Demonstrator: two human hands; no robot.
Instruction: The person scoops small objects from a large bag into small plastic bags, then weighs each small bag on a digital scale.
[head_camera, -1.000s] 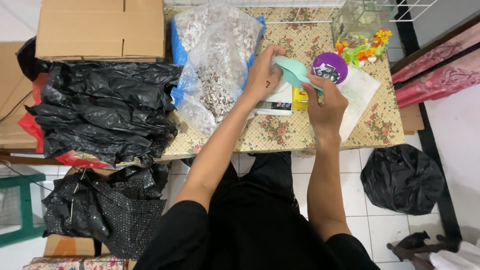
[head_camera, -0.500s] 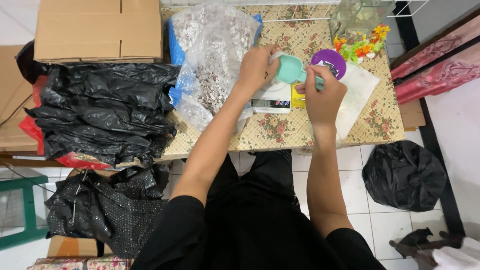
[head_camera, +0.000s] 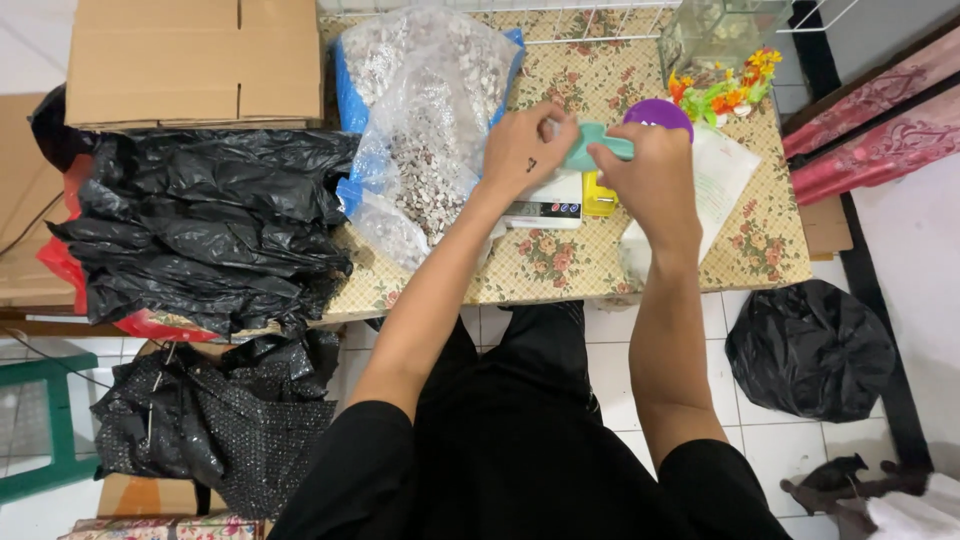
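Both my hands meet over a small white digital scale (head_camera: 545, 207) on a table with a floral cloth (head_camera: 560, 265). My left hand (head_camera: 525, 150) and my right hand (head_camera: 650, 175) both grip a teal scoop-like object (head_camera: 595, 148) held between them just above the scale. A big clear plastic bag of small grey pebbles (head_camera: 425, 130) lies just left of my left hand. A purple round lid (head_camera: 658, 112) peeks out behind my right hand. A yellow item (head_camera: 598, 198) sits by the scale.
A heap of black plastic bags (head_camera: 200, 230) covers the table's left part, with a cardboard box (head_camera: 190, 60) behind it. A glass tank (head_camera: 720, 35) with colourful plastic plants (head_camera: 725, 90) stands at the back right. More black bags (head_camera: 810, 345) lie on the tiled floor.
My hands have drawn closer together over the scale, and the teal object has shifted slightly left, now mostly covered by my fingers.
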